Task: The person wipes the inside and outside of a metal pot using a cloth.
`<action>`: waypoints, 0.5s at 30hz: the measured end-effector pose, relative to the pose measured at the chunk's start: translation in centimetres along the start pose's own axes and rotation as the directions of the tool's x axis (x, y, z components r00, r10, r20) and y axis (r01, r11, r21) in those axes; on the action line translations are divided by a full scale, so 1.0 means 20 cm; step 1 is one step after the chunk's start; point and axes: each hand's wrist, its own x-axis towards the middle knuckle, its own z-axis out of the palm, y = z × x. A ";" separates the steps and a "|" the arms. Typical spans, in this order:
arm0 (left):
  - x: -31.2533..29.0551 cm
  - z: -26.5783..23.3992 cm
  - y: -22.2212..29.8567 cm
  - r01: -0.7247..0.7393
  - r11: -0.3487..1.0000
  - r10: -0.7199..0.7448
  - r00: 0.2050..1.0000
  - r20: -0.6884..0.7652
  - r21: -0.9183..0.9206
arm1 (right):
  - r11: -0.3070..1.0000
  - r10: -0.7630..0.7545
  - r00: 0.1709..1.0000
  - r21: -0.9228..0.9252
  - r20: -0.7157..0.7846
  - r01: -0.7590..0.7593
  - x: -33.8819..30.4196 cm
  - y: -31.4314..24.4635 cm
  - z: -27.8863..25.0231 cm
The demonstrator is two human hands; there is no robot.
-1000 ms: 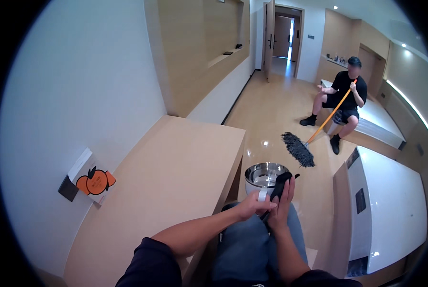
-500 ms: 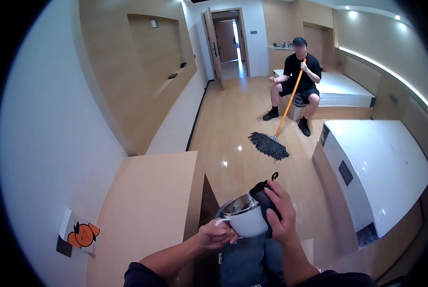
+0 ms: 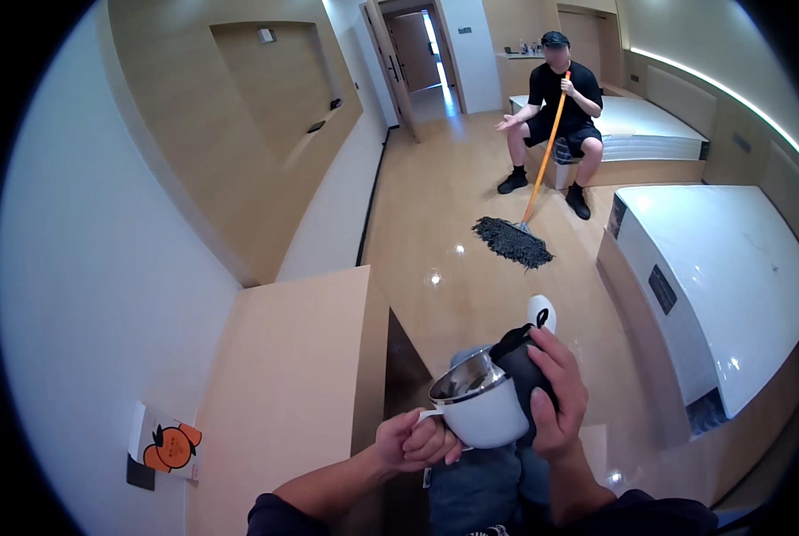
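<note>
A white mug point(image 3: 482, 420) with a shiny metal inside is tilted over my lap. My left hand point(image 3: 420, 439) is closed round its handle. Against the mug's right side sits a dark grey rounded thing point(image 3: 526, 375) with a black top and a small loop; its kind is not clear. My right hand point(image 3: 559, 393) wraps round it from the right, fingers curved over its outer side. Inside the mug some metal sheen shows, but I cannot make out any contents.
A wooden cabinet point(image 3: 292, 357) stands at my left, with an orange-printed card point(image 3: 169, 447) by the wall. Ahead, a seated person point(image 3: 560, 116) holds a mop point(image 3: 514, 243) upright on the floor. Bare mattresses point(image 3: 712, 259) lie along the right. A door point(image 3: 391, 71) stands open at the back.
My view has shifted, and my hands with the mug and dark thing appear further right. A white shoe tip now shows beyond them. The seated person's free hand has opened outward.
</note>
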 end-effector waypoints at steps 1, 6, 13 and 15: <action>-0.01 -0.03 -0.02 -0.002 1.000 0.002 1.000 0.002 -0.011 | 1.000 0.005 1.000 -0.009 0.005 -0.005 0.00 0.01 0.01; -0.06 -0.15 -0.14 -0.021 0.963 -0.066 0.949 -0.307 -0.270 | 0.958 0.286 0.945 -0.075 0.160 -0.277 -0.07 0.19 0.06; -0.08 -0.30 -0.03 0.043 0.955 -0.142 0.934 -0.327 -0.294 | 0.942 0.328 0.915 -0.008 0.236 -0.335 -0.08 0.33 0.11; -0.10 -0.32 0.01 0.016 0.965 -0.113 0.925 -0.364 -0.260 | 0.931 0.339 0.912 0.061 0.230 -0.361 -0.09 0.41 0.15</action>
